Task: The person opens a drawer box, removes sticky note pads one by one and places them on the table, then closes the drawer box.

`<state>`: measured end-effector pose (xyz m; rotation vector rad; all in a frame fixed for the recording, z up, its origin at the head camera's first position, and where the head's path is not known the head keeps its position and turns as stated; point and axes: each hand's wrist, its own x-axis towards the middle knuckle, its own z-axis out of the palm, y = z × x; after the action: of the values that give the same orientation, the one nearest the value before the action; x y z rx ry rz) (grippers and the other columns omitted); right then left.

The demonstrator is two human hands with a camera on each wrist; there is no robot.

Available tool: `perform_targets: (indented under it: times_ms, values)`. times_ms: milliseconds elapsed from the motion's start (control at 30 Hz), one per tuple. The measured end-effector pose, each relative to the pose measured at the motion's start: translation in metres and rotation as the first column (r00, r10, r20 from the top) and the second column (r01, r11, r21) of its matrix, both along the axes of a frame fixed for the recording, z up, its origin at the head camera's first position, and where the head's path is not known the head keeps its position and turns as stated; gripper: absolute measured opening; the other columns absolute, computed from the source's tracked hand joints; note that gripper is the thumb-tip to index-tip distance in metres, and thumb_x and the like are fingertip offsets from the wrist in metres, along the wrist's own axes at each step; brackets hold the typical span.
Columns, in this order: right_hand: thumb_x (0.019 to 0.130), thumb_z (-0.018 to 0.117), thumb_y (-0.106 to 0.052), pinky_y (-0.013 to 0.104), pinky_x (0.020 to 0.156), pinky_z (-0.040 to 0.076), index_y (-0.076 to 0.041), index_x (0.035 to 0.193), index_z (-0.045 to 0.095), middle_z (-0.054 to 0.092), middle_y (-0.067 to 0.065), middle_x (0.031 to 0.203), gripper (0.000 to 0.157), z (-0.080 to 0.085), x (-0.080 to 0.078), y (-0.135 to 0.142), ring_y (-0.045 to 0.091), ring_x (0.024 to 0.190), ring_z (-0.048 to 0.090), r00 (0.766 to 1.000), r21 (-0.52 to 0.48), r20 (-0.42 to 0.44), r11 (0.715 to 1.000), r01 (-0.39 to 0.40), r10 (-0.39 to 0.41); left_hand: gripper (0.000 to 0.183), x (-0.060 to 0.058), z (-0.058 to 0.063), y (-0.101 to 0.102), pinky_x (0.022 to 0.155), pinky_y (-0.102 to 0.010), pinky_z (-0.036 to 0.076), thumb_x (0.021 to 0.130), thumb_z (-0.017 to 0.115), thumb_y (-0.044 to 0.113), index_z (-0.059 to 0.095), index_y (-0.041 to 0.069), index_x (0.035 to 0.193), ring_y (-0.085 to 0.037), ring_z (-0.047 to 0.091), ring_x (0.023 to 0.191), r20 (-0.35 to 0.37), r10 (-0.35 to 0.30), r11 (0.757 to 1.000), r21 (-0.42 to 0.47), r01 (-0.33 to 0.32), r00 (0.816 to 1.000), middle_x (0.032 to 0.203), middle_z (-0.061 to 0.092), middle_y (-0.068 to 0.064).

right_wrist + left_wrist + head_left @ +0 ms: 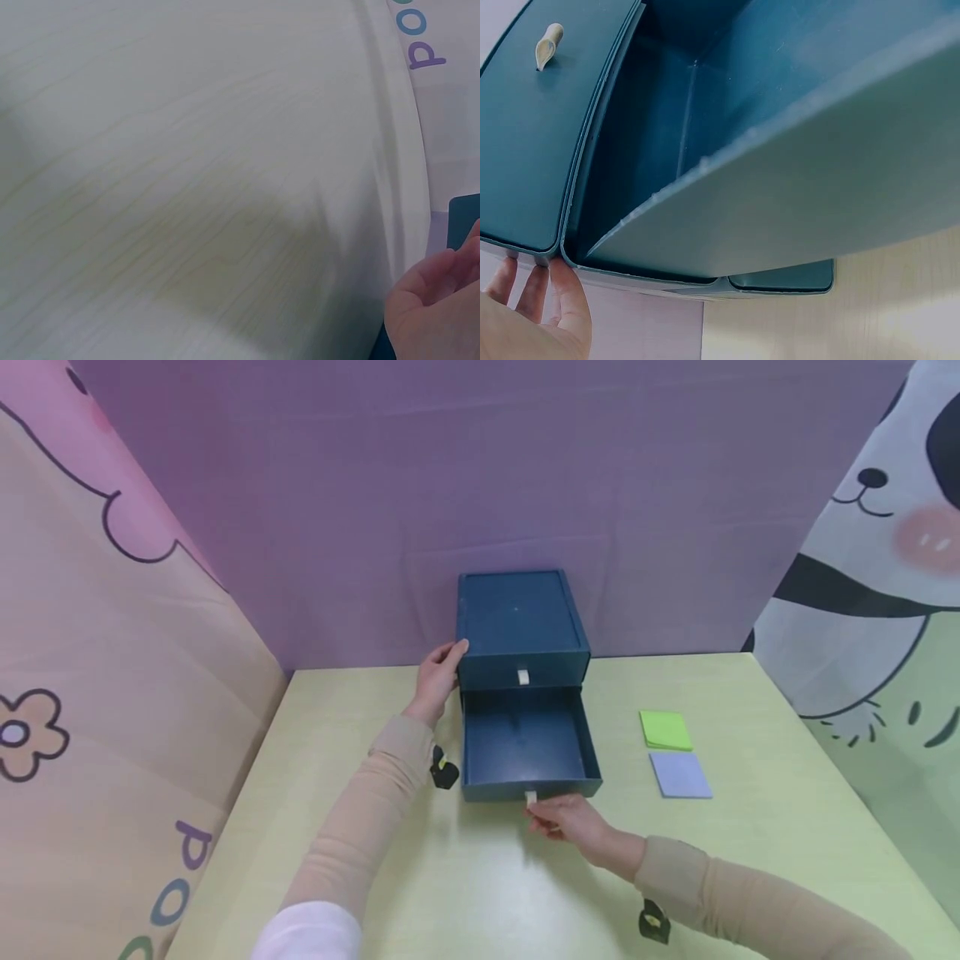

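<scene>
A dark blue desktop drawer unit (517, 610) stands at the back of the table. Its upper drawer front (532, 135) is closed, with a pale loop tab (522, 677) on it. Below that, a drawer (498, 791) is pulled far out, and its inside holds nothing. My left hand (437, 681) rests against the unit's left side; its fingertips (570, 289) touch the casing near the upper drawer. With thumb and fingers my right hand (573, 822) pinches the pulled-out drawer's white tab (531, 797). The right wrist view catches only part of this hand (439, 300), at the lower right.
A green sticky-note pad (666, 730) and a lilac one (680, 775) lie right of the drawer unit on the pale wooden table (337, 710). Another drawer front (784, 279) shows beneath the pulled-out drawer. A purple cloth (420, 510) hangs behind, printed cloths at both sides.
</scene>
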<state>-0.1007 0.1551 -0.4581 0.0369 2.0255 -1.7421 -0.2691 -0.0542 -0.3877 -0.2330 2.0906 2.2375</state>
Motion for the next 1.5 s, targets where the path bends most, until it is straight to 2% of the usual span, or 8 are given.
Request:
perform_targets:
  times_ms: [367, 833, 1500]
  values:
    - [0.095, 0.054, -0.017, 0.029, 0.072, 0.049, 0.018, 0.112, 0.059, 0.065, -0.007, 0.073, 0.039, 0.001, -0.005, 0.001, 0.009, 0.071, 0.057, 1.000, -0.008, 0.001, 1.000, -0.009, 0.009, 0.054, 0.000, 0.002, 0.000, 0.103, -0.043, 0.042, 0.091, 0.060, 0.041, 0.052, 0.010, 0.134, -0.025, 0.048, 0.121, 0.007, 0.000, 1.000, -0.010, 0.000, 1.000, 0.138, 0.050, -0.009]
    - [0.096, 0.054, -0.019, 0.023, 0.068, 0.049, 0.017, 0.112, 0.059, 0.065, -0.007, 0.072, 0.040, 0.005, -0.014, 0.001, 0.007, 0.069, 0.054, 0.999, -0.053, 0.032, 0.999, -0.002, 0.004, 0.056, 0.002, 0.001, 0.000, 0.103, -0.042, 0.042, 0.091, 0.059, 0.042, 0.049, 0.012, 0.137, -0.025, 0.047, 0.123, 0.025, 0.008, 1.000, -0.013, -0.007, 1.000, 0.140, 0.047, -0.008]
    - [0.097, 0.053, -0.019, 0.026, 0.071, 0.047, 0.016, 0.116, 0.057, 0.063, -0.006, 0.074, 0.040, 0.003, -0.027, -0.002, 0.009, 0.072, 0.054, 0.998, -0.059, 0.051, 0.998, 0.024, -0.021, 0.058, 0.001, 0.003, 0.001, 0.105, -0.042, 0.041, 0.091, 0.059, 0.043, 0.047, 0.011, 0.139, -0.025, 0.045, 0.127, 0.026, -0.003, 1.000, -0.017, 0.003, 1.000, 0.142, 0.046, -0.009]
